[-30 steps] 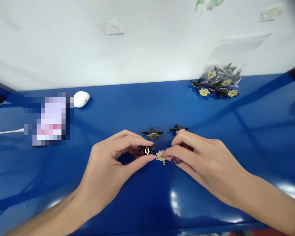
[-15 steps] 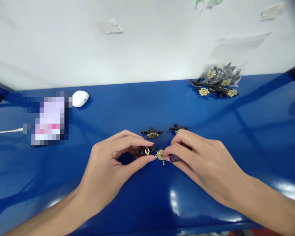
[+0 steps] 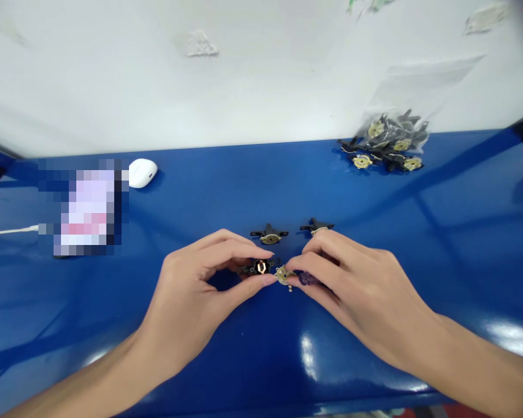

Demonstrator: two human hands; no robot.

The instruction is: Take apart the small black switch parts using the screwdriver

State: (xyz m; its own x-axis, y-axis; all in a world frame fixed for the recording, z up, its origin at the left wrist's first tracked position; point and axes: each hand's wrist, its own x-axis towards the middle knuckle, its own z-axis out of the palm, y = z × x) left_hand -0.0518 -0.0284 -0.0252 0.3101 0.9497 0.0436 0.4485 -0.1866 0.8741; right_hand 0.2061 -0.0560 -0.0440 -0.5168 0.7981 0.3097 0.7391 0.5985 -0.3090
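Housing [image 3: 262, 267] in left hand [image 3: 196, 284], plate [image 3: 281, 276] in right hand [image 3: 370, 284], side by side

From my remote seat I am watching both hands working close together above the blue bench [image 3: 209, 191]. The left grip is pinching the small black housing between fingers and thumb; its coppery inside is showing, while the fingers are hiding its left end. Just to the right, the right grip is pinching the brass-coloured plate by its right edge, and the holed face is showing. The left thumb tip is reaching almost to the plate; I am not managing to tell whether they are touching. The right hand is also holding a purple object [image 3: 308, 279] within its curled fingers. A tiny metal piece [image 3: 290, 288] is showing at the plate's lower edge.

Behind the housing, one black unit [image 3: 269, 234] is lying with its brass disc facing forward, and the right hand is partly covering another black unit [image 3: 317, 225]. Farther back on the right, a pile of similar units [image 3: 394, 159] is lying by the white wall [image 3: 261, 87], some of them inside a clear bag [image 3: 412, 87]. On the left, a white case [image 3: 143, 173] is resting beside a pixelated device [image 3: 89, 209], with a white cable [image 3: 11, 231] leading to it.
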